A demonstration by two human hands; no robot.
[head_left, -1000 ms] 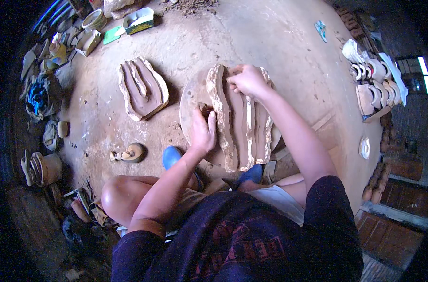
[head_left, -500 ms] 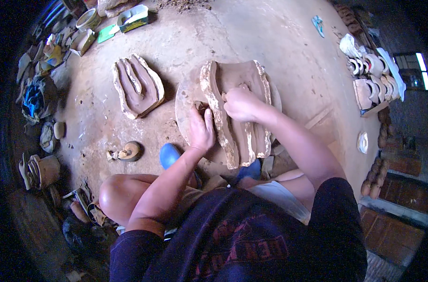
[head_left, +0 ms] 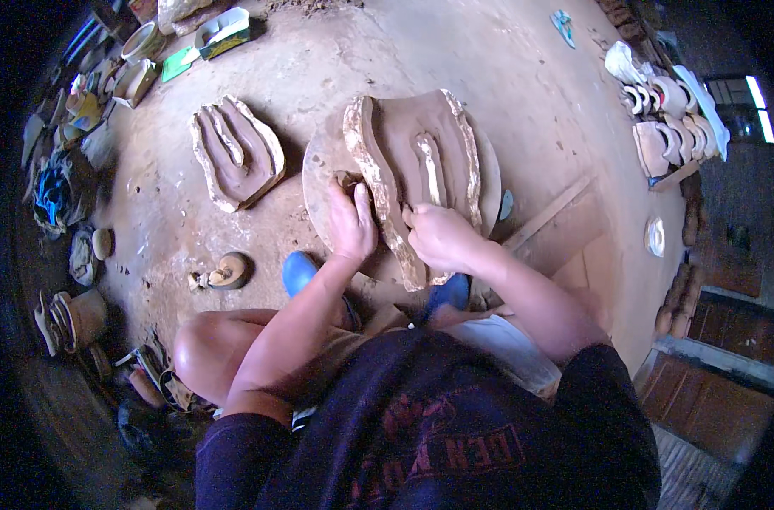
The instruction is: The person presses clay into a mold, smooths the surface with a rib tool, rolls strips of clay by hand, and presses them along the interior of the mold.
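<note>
A large plaster mould half (head_left: 390, 183), white and chipped at its edges and lined with brown clay, lies on a round board (head_left: 317, 161) in front of me. Down its middle runs a narrow ridge (head_left: 430, 163). My left hand (head_left: 351, 223) rests by the mould's left wall, its fingers round a dark lump of clay (head_left: 347, 178). Inside the channel beside that wall, my right hand (head_left: 442, 238) presses with curled fingers near the closer end. A small dark bit shows at its fingertips, too small to name. Farther left lies a smaller clay-lined mould half (head_left: 249, 161).
A round object with a cord (head_left: 228, 271) sits on the floor at left. Bowls, an open box (head_left: 222, 32) and a green lid (head_left: 178, 63) stand at the far left. Several curved clay pieces (head_left: 683, 144) are stacked at right. Blue footwear (head_left: 299, 272) shows below the board.
My right hand has slid along the channel toward me, uncovering the far end of the ridge. The left hand keeps its clay lump beside the wall. The whole view has shifted slightly.
</note>
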